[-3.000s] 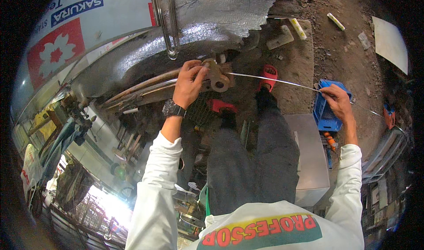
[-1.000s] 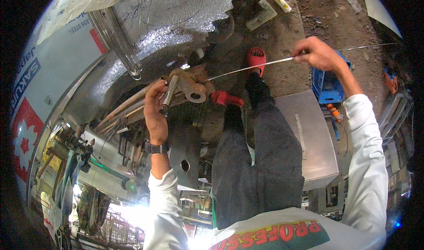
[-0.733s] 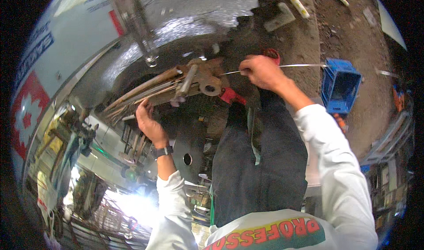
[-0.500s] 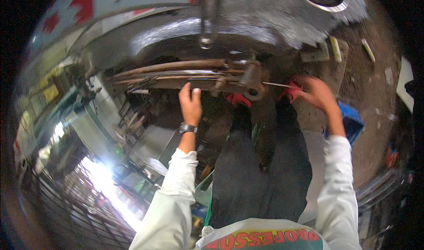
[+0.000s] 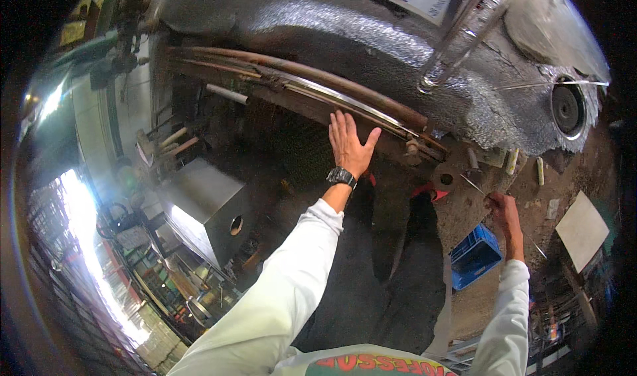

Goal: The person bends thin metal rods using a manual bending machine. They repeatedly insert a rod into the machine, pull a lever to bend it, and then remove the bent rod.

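My left hand point(image 5: 350, 144) is open, fingers spread, at the near side of a set of long rusty bars point(image 5: 318, 87). Whether it touches them I cannot tell. To the right, away from the bars, my right hand point(image 5: 505, 218) is closed around a thin metal rod point(image 5: 472, 185). One end of the rod points up-left from the fist, and a thin stretch shows below it. A knob-like fitting point(image 5: 412, 151) sits near the right end of the bars. Just beyond lies a brown piece with a round hole point(image 5: 446, 177).
A blue crate point(image 5: 476, 256) stands on the ground below my right hand. At left is a metal box point(image 5: 199, 207) with a round hole. Crinkled silvery material point(image 5: 371, 34) spreads over the far side. A pale flat sheet point(image 5: 582, 231) lies at the right.
The view has shifted, with the bars now slanting down to the right. My left hand has spread its fingers. My right hand, with the rod, is now farther from the bars.
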